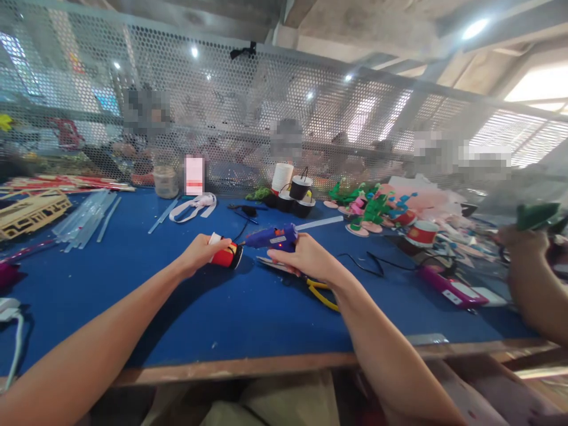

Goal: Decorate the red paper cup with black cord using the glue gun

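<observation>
My left hand [197, 254] grips a small paper cup [225, 255], red with a white end and a black end, tipped on its side above the blue table. In my right hand [302, 255] is a blue hot glue gun [272, 238], its nozzle pointing left at the cup's side. The tip is very close to the cup; whether it touches I cannot tell. A clear glue stick [320, 222] sticks out of the gun's rear. Below my right hand lie scissors [323, 294] with yellow handles, partly hidden by my wrist.
Loose glue sticks [86, 218] lie at the left near wooden cut-outs [35, 214]. Black-and-white cups [302, 187] and green figures [370, 208] stand toward the back. A purple power strip [452, 288] lies right. Another person's hand [526, 242] holds something green at the far right.
</observation>
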A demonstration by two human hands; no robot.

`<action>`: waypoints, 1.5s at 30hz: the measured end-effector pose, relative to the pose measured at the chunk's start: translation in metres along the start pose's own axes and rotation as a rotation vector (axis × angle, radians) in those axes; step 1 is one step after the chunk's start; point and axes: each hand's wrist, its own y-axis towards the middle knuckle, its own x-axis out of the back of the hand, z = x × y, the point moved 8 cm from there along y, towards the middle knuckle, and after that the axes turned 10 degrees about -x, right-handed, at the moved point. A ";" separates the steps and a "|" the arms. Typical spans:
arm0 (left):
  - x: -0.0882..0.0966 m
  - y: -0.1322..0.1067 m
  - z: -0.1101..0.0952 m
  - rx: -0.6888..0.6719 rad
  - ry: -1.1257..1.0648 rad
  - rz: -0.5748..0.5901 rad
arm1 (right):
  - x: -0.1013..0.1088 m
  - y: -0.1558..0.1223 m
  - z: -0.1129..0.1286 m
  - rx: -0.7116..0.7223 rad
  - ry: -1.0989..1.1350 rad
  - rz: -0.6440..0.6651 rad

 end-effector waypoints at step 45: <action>0.000 0.004 0.000 -0.069 0.174 -0.007 | -0.010 -0.010 0.013 0.175 -0.399 -0.125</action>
